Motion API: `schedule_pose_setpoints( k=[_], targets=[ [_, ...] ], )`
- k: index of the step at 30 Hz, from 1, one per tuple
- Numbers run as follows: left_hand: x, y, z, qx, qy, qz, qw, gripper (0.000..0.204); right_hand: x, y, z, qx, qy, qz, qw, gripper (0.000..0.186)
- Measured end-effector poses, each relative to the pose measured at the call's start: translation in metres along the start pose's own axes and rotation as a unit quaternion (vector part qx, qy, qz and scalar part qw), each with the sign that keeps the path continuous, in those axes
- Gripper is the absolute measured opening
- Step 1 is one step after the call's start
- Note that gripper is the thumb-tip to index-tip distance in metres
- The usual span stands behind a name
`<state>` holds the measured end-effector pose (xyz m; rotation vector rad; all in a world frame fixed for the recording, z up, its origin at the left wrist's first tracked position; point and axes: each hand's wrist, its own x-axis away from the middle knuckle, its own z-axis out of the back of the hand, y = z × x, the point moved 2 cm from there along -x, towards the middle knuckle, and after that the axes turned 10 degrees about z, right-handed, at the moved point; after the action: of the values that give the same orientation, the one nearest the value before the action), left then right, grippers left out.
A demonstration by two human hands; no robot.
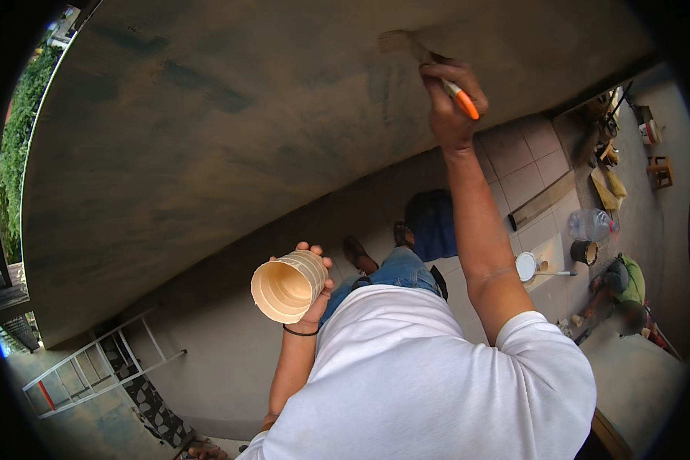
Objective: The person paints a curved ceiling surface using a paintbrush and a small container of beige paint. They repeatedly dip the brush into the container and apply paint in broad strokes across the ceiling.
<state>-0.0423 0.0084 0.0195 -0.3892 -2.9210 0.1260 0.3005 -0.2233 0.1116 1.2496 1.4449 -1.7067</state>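
Note:
My right hand [454,100] is raised and closed around a paintbrush [393,41] with an orange-tipped handle. The flat bristles point left and meet the large wall [207,153], which is brownish with patchy dark blue-grey smears. Lower down, my left hand [317,307] wraps around a cream ribbed plastic cup [290,285], tilted with its mouth facing up. Its pale inner wall is visible; whether any paint sits at the bottom, I cannot make out.
At lower left stands a metal ladder [92,372]. On the tiled floor to the right are a clear plastic jug [589,225], a dark pot [584,252] and a white round lid or tub [525,266]. A blue item [431,222] lies near my feet; a person [631,284] is at far right.

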Motion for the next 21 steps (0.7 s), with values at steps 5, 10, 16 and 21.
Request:
schedule_pose_setpoints(
  k=[5, 10, 16, 21],
  targets=[
    [-0.009, -0.012, 0.01, -0.009, 0.001, -0.002, 1.0, 0.067, -0.03, 0.049, 0.056, 0.166, 0.13, 0.021, 0.977, 0.013],
    [-0.023, -0.029, 0.002, -0.009, 0.016, 0.016, 1.0, 0.066, 0.014, -0.032, -0.024, 0.06, -0.027, 0.069, 0.995, 0.02],
    [-0.032, -0.028, -0.02, -0.016, 0.014, 0.023, 1.0, 0.064, -0.014, -0.009, 0.0, -0.096, -0.057, 0.01, 0.994, 0.019],
    [-0.028, -0.031, -0.014, -0.033, 0.021, 0.006, 0.999, 0.065, -0.063, 0.086, 0.084, 0.168, 0.01, 0.094, 0.981, 0.018]
  ],
)
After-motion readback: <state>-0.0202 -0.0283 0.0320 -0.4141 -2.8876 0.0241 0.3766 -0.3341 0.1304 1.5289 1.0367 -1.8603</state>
